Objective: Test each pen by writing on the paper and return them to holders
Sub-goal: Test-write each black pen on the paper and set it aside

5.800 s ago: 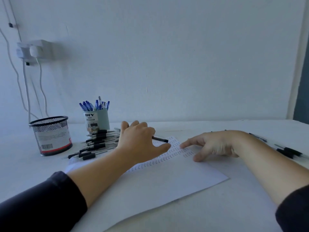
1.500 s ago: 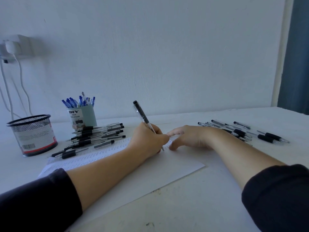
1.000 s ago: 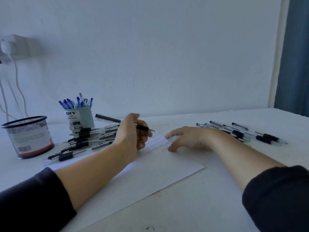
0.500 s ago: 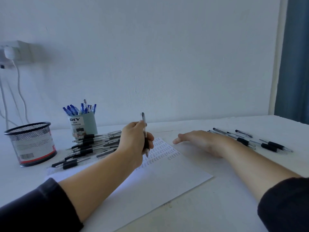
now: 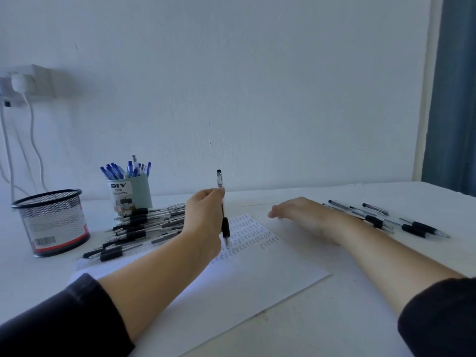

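Observation:
My left hand [image 5: 204, 217] pinches a black-grip pen [image 5: 224, 226] nearly upright, its tip hanging just above the written rows on the white paper [image 5: 247, 276]. My right hand [image 5: 304, 215] lies flat on the table beside the paper's far right corner, fingers straight. A pile of black pens [image 5: 144, 228] lies left of the paper. A teal holder [image 5: 131, 193] at the back holds several blue pens. A black mesh holder [image 5: 51, 222] stands at the far left. More black pens [image 5: 386, 220] lie scattered behind my right wrist.
The white table [image 5: 347, 318] runs to a plain wall at the back. A wall socket with a plugged charger [image 5: 23, 83] and hanging cables is at the upper left. A dark curtain [image 5: 453, 99] hangs at the right edge.
My left hand stopped writing, swung the pen sideways, then turned it upright and lifted it off the paper. My right hand slid off the paper's corner and flattened on the table.

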